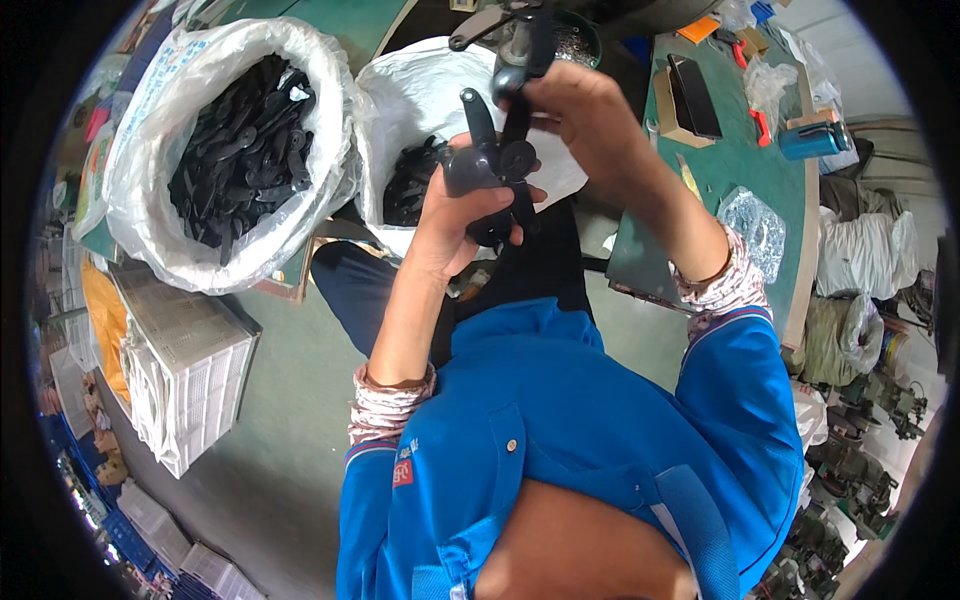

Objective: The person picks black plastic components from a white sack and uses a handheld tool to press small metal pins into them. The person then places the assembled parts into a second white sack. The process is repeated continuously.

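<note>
My left hand (450, 215) is closed around a bunch of black plastic pieces (480, 118), long and flat with rounded, disc-like ends. They fan upward and to the right out of my fingers. Just above and to the right, my right hand (590, 115) is curled, its fingertips closed on a dark piece (517, 122) just above the bunch. My fingers hide part of it. Directly beyond is a dark upright shape with a round, shiny end (510, 80); whether it is a held piece or part of a machine I cannot tell.
A big plastic-lined sack (130, 200) of similar black pieces stands at left. A second white sack (425, 75), holding more pieces, sits beyond my left hand. At right, a green table (640, 240) carries a box, red-handled tools and a blue bottle (812, 141). White crates (195, 390) stand lower left.
</note>
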Available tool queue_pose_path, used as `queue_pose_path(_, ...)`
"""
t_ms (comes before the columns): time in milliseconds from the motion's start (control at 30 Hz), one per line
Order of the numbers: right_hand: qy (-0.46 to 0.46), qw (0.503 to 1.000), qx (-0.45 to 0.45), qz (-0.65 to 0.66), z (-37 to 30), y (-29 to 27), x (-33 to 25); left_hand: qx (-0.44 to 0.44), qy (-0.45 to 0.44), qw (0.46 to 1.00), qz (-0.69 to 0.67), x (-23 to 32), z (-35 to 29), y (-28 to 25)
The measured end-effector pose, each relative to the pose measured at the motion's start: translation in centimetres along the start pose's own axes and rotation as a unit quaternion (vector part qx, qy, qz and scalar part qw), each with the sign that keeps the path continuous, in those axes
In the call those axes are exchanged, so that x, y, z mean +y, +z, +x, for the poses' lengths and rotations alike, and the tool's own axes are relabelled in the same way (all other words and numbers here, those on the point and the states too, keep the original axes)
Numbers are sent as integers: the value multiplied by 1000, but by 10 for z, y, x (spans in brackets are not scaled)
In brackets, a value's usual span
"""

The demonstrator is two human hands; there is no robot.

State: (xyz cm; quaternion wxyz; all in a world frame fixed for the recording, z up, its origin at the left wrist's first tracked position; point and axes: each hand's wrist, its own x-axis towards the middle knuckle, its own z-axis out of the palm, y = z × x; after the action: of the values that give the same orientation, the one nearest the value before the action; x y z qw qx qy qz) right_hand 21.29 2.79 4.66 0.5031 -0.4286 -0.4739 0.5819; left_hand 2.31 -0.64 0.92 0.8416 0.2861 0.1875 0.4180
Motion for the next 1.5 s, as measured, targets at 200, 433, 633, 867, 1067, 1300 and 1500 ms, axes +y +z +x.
queue_pose_path(200,-26,997,36,-67,-7,2,-24,60,19,998,1,3,-4,-8)
queue_pose_path(433,-21,963,-88,-254,-29,10,-3,53,12,999,-5,1,-2,-5)
queue_pose_path(633,-104,985,35,-136,-4,-8,-45,77,15,994,-76,-3,3,-1)
queue_pose_path(867,26,981,58,-184,48,5,-118,49,19,991,-124,-7,3,-6)
queue_pose_path(1067,67,987,63,-132,52,3,-91,45,11,992,-118,-4,0,-10)
queue_pose_path(1300,-29,964,-56,-258,-7,-11,-11,56,16,997,-59,-12,6,-9)
queue_pose_path(1500,44,936,-45,-346,-21,13,-7,60,-2,998,24,-14,5,-4)
